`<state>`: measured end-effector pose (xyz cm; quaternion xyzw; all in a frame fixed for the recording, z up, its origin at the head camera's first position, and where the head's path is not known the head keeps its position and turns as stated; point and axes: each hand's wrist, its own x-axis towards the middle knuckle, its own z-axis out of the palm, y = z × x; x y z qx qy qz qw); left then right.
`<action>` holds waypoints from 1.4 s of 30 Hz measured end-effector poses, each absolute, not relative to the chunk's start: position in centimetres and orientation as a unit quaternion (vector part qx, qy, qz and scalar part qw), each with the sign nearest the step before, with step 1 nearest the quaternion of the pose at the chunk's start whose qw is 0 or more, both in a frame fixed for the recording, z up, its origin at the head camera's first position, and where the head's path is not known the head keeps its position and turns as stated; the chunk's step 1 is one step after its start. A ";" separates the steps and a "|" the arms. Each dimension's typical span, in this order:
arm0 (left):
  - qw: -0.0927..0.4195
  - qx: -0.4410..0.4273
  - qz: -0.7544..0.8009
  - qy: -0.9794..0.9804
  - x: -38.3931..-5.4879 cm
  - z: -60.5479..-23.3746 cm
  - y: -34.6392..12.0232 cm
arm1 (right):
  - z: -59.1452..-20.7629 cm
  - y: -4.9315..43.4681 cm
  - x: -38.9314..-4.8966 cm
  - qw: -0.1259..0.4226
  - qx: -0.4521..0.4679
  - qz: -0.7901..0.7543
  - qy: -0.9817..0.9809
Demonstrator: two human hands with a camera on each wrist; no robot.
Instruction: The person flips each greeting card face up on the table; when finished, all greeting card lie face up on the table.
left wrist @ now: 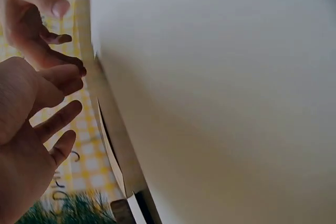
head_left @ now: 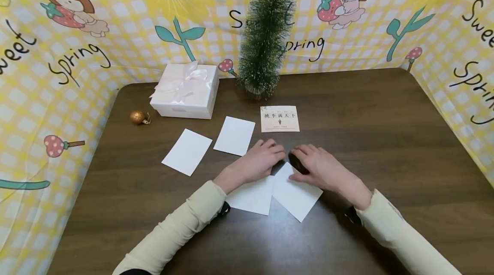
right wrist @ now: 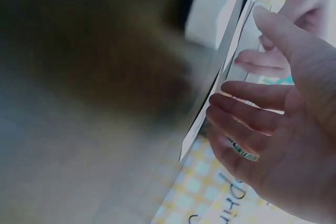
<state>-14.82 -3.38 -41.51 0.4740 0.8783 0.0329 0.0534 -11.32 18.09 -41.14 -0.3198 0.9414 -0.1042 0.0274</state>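
So, wht rect. cards [head_left: 298, 197], flat

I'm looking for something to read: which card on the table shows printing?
The pinkish card just in front of the green tree. It bears printed characters, while the other four cards show only plain white.

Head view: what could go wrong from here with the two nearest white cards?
The near-left white rectangular card and near-right white rectangular card meet or overlap; moving one may drag the other. The left hand and right hand are close together, so they could bump.
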 end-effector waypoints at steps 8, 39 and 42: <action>0.043 0.511 -0.026 0.858 -13.3 -41.6 -3.8 | -40.5 18.6 -8.8 0.055 -0.298 -0.092 0.948; 0.071 0.483 -0.080 0.869 -12.2 -41.1 -3.2 | -39.8 19.3 -4.9 0.078 -0.417 0.001 0.906; 0.069 0.485 -0.078 0.869 -12.1 -41.2 -3.2 | -39.6 19.7 -4.8 0.046 -0.449 0.005 0.892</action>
